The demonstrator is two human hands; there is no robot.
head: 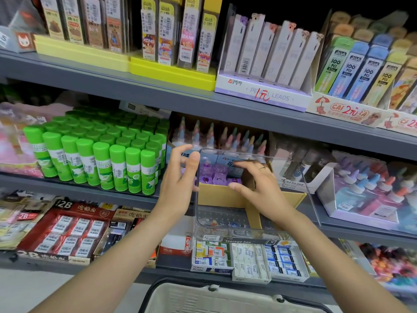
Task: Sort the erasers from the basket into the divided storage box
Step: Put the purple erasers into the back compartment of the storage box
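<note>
Clear storage box (248, 231) held mid-air: left hand (180, 177) grips side wall, right hand (255, 186) pinches inside. Risk: slick plastic slips, drops toward basket (203, 297).

Between the left hand (180, 177) and right hand (255, 186) the storage box (248, 231) is clear, with a black label strip. Beyond the fingers sit purple items (222, 176) in a tan carton (225, 196). Left of the left hand stand bright green glue sticks (97, 152) with white labels. Below the wrists, the basket (203, 299) is cream, rimmed black.
</note>
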